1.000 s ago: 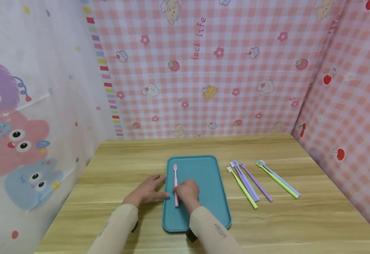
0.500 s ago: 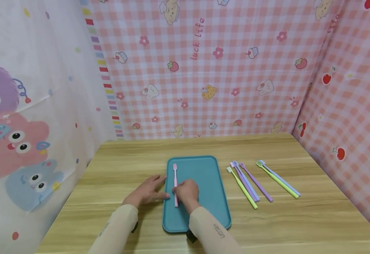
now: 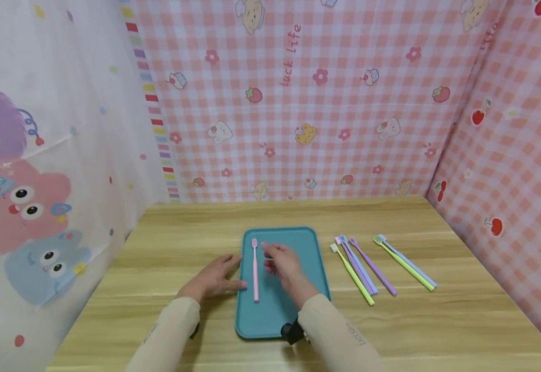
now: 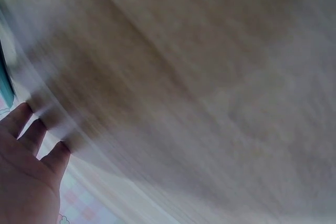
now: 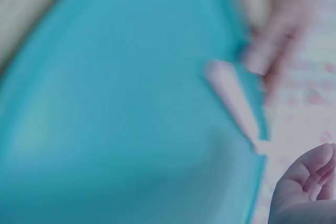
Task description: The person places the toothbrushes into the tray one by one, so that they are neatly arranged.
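While the left hand [image 3: 212, 279] lies fingers spread, thumb at the left rim of the tray [image 3: 257, 326], the right hand [image 3: 285, 264] hangs above it with loosely bent fingers, gripping nothing that I can see. Pink brush [image 3: 255, 276] lies in the tray near that rim, head pointing away. For straightening it, I'd brace the rim and just nudge lightly at either end. Four brushes [image 3: 355, 277] sit right of the tray, then another pair [image 3: 406, 265]; checked cloth [image 3: 321, 108] behind.
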Demonstrator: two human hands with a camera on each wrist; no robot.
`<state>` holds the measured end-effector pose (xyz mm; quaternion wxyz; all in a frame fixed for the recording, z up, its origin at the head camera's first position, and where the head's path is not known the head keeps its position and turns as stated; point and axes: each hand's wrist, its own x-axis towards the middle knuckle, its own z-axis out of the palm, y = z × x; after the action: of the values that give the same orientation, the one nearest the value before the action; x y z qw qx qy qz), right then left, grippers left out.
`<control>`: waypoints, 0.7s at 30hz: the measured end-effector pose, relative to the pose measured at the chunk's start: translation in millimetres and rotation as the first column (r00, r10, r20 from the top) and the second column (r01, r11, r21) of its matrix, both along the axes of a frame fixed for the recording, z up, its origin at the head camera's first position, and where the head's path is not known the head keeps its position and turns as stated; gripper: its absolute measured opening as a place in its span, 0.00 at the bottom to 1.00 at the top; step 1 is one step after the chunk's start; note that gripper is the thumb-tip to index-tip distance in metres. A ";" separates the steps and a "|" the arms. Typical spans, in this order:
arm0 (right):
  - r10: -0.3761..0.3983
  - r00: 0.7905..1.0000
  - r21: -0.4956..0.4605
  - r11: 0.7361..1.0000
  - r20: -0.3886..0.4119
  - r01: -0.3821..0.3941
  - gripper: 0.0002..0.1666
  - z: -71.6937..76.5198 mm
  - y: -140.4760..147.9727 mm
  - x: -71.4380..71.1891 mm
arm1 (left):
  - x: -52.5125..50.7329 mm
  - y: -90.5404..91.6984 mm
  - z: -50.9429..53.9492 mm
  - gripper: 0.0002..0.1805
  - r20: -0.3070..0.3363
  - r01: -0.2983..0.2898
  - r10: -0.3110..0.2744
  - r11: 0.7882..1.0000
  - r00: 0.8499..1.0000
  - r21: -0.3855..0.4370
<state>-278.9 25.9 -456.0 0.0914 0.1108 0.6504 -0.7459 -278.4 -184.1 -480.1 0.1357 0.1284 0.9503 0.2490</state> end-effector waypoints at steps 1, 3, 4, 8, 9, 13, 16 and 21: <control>-0.005 1.000 -0.071 0.997 0.011 0.006 0.23 7.3 6.9 -2.2 | 0.0 0.2 1.2 0.47 0.002 -0.002 0.002 1.000 1.000 -0.001; -0.023 1.000 -0.181 0.983 0.019 0.026 0.22 21.1 21.1 -6.5 | -0.2 0.4 3.1 0.47 0.003 0.002 -0.002 1.000 1.000 -0.002; -0.032 0.999 -0.222 0.974 0.025 0.037 0.20 27.5 28.6 -8.2 | -0.1 0.5 3.9 0.47 0.003 0.004 -0.004 1.000 1.000 -0.002; -0.070 0.996 -0.322 0.943 0.055 0.084 0.14 44.4 59.7 -14.5 | -0.7 -0.1 4.9 0.47 0.001 0.013 -0.013 1.000 1.000 -0.001; -0.084 0.994 -0.337 0.936 0.063 0.101 0.13 46.7 67.5 -15.5 | -0.3 -0.4 5.0 0.47 0.002 0.014 -0.014 1.000 1.000 0.001; -0.113 0.990 -0.398 0.907 0.087 0.139 0.11 50.9 100.0 -18.4 | 0.6 -1.9 4.0 0.47 0.003 0.022 -0.022 1.000 1.000 0.006; -0.142 0.985 -0.468 0.866 0.102 0.173 0.07 50.5 123.7 -20.0 | 0.5 -2.1 3.0 0.48 0.006 0.024 -0.024 1.000 1.000 0.011; -0.181 0.974 -0.538 0.811 0.139 0.227 0.08 46.5 159.3 -21.2 | 0.0 -1.4 -0.6 0.48 0.004 0.029 -0.029 0.999 1.000 0.015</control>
<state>-300.1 185.2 -409.6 0.0652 0.1792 0.3882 -0.9016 -278.5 -185.5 -480.7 0.1406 0.1427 0.9462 0.2542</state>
